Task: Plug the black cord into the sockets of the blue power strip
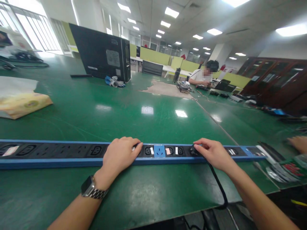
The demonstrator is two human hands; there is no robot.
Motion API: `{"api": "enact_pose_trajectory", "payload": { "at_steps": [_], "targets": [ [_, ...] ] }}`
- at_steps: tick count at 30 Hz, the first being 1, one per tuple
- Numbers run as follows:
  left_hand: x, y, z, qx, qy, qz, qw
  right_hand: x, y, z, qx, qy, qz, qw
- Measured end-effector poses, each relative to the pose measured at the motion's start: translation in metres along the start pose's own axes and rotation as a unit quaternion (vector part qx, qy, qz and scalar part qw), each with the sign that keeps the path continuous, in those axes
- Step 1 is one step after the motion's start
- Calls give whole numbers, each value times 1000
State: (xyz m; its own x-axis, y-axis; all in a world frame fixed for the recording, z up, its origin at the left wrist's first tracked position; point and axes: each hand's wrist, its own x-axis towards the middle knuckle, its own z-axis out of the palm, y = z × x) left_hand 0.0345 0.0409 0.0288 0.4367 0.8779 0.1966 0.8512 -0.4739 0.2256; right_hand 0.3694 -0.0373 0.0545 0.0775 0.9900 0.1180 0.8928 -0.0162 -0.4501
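Note:
A long blue and black power strip (159,150) lies across the green table (120,118). It has several black sockets, a few blue ones, and small white and red labels. My left hand (122,153) is closed over the strip left of its middle, fingers over the far edge and thumb along the top. My right hand (213,152) pinches a black power plug (195,150) at a socket on the right part of the strip. From that hand a black cord (219,185) hangs over the table's front edge. How far the plug sits in the socket is hidden.
A black computer case (103,52) stands at the back left, with blue and white gloves (114,81) beside it. A yellow and white package (21,99) lies at left. Another person (203,75) sits across the table. A blurred hand (298,143) shows at the right edge near a plastic bag (285,169).

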Motion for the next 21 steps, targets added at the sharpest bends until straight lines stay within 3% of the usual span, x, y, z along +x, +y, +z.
{"api": "enact_pose_trajectory", "payload": {
  "at_steps": [5, 9, 15, 21],
  "targets": [
    [2, 0, 0, 3, -12, -13, 1000, -2, -20, 1, -34, -18, -1, 999],
    [2, 0, 0, 6, -16, -16, 1000, 3, -36, 3, -127, 2, 26, 992],
    [2, 1, 0, 2, -14, -17, 1000, 8, -36, 8, -167, -19, 33, 985],
    [0, 1, 0, 6, -11, -18, 1000, -8, -42, 28, -254, 22, 41, 966]
  ]
}}
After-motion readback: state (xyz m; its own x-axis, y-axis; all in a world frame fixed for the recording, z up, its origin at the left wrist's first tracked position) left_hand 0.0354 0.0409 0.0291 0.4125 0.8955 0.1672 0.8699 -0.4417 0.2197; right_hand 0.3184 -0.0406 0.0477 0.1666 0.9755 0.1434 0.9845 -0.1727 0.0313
